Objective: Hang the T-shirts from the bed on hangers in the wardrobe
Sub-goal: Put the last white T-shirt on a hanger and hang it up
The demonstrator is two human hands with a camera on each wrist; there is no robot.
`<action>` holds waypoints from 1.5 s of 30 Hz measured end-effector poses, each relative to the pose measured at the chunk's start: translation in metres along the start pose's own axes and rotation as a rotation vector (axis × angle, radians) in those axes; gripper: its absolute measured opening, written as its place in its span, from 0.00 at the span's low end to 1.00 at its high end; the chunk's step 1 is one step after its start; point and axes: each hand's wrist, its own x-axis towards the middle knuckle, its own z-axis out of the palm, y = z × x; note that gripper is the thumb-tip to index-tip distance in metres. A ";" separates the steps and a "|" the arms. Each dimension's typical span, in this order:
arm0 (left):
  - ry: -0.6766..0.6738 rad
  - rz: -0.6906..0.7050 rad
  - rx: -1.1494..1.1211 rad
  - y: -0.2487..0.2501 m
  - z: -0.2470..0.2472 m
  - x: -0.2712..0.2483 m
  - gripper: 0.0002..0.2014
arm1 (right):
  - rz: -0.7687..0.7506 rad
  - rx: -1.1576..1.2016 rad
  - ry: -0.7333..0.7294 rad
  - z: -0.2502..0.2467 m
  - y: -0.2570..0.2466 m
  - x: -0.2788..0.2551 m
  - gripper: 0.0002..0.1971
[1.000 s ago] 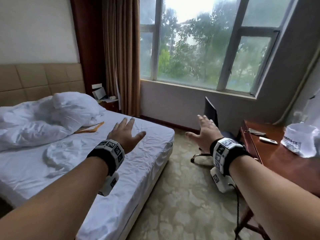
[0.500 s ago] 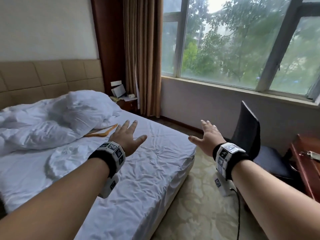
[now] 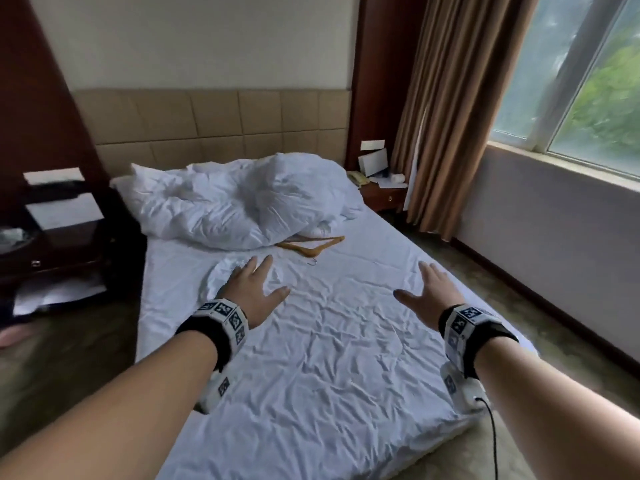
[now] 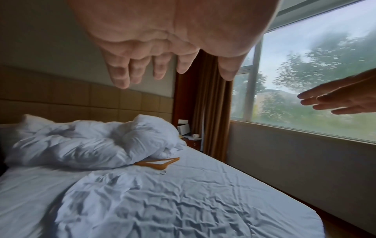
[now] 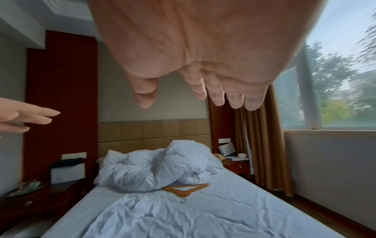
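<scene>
While a second ago aimed at window (image 3: 588,81), now squared to bed (image 3: 346,341); left hand (image 3: 254,292), right hand (image 3: 431,294) spread, empty; T-shirt (image 3: 221,275) and hanger (image 3: 311,245) near duvet (image 3: 235,199), ready for pickup.

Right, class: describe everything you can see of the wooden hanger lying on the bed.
The wooden hanger is tan-brown, triangular, with a small metal hook pointing toward the foot of the bed. It lies flat on the white sheet; its far edge is tucked under the crumpled white duvet. No garment hangs on it. Neither hand touches it: the left hand and right hand hover open, nearer the camera.
</scene>
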 end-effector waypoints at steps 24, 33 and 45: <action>0.013 -0.453 -0.258 -0.186 0.028 0.199 0.42 | -0.428 -0.153 -0.300 0.133 -0.231 0.305 0.47; 0.030 -0.708 -0.315 -0.246 0.072 0.218 0.43 | -0.586 -0.171 -0.525 0.277 -0.319 0.387 0.48; 0.001 -1.100 -0.489 -0.292 0.211 0.315 0.38 | -0.775 -0.303 -0.834 0.498 -0.336 0.511 0.45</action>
